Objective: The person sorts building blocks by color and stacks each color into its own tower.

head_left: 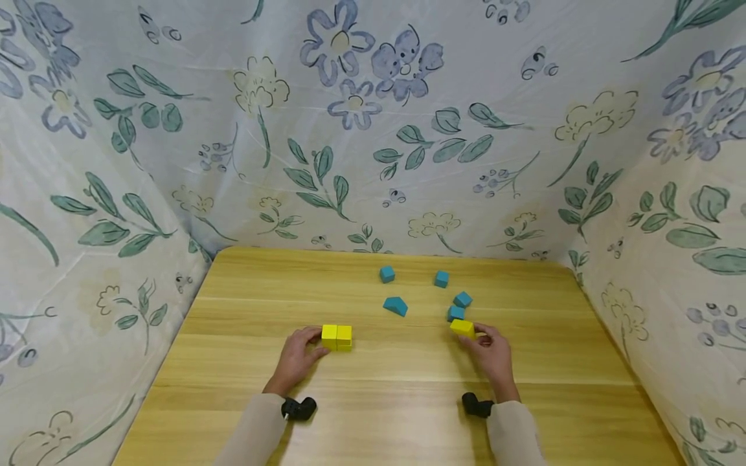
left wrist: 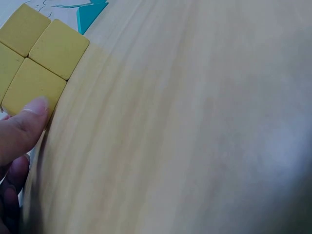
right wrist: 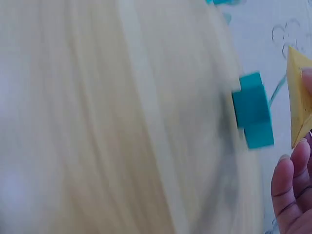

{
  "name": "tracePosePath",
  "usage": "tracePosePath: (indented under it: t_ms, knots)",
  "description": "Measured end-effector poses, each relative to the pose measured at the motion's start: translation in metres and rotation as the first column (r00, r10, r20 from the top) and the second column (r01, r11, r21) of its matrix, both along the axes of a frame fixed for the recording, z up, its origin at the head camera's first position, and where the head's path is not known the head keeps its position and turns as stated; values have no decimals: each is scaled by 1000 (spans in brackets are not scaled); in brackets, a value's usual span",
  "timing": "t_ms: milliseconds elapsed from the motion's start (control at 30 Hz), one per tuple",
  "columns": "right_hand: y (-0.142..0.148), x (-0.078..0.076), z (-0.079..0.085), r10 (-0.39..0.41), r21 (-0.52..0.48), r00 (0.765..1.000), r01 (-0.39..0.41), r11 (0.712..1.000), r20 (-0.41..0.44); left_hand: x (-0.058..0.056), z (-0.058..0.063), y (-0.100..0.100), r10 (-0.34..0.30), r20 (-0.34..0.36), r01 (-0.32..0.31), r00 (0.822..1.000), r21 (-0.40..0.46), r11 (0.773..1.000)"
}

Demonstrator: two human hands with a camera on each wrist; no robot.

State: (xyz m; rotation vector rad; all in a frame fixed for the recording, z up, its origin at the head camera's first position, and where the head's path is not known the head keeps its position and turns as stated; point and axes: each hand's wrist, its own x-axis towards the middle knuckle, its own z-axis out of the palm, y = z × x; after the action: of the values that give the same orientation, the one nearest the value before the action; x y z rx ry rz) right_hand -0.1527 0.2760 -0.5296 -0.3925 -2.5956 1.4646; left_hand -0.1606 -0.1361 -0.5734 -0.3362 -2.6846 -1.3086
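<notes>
Yellow cubes [head_left: 337,336] are stacked in a small square block, two side by side above two more, on the wooden table. My left hand [head_left: 296,357] holds the stack at its left side, its thumb [left wrist: 24,129] pressed on a lower cube in the left wrist view. Off to the right, my right hand [head_left: 492,356] pinches a yellow triangular block [head_left: 463,329] above the table. In the right wrist view, that triangular block [right wrist: 297,97] sits between thumb and fingers, cut by the frame's edge. It overlaps a blue block [head_left: 456,313] in the head view.
Another blue block [head_left: 463,299] lies close behind that one. Farther back are two blue cubes [head_left: 387,274] [head_left: 441,279], and a flat angular blue block [head_left: 395,305] lies mid-table. Floral cloth [head_left: 361,162] hangs behind and beside the table [head_left: 373,401].
</notes>
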Motion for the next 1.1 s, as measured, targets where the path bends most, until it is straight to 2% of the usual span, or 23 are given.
tracePosePath:
  t_ms: [367,633,867,1100]
  knots:
    - [-69,7,13,138,-78,981,-149,986,-134,1,-1,1,0,-4,0,1000,-6,1000]
    - [-128,12,43,293,-74,923,-320,945,-251,0,0,0,2,-9,-2,1000,9,1000]
    - [-161,-6,21,357,-53,898,-382,923,-257,0,-1,-1,2,-10,-2,1000,15,1000]
    - [-180,-14,17,444,-14,860,-461,887,-251,-2,-2,-2,-1,-22,1,1000,3,1000]
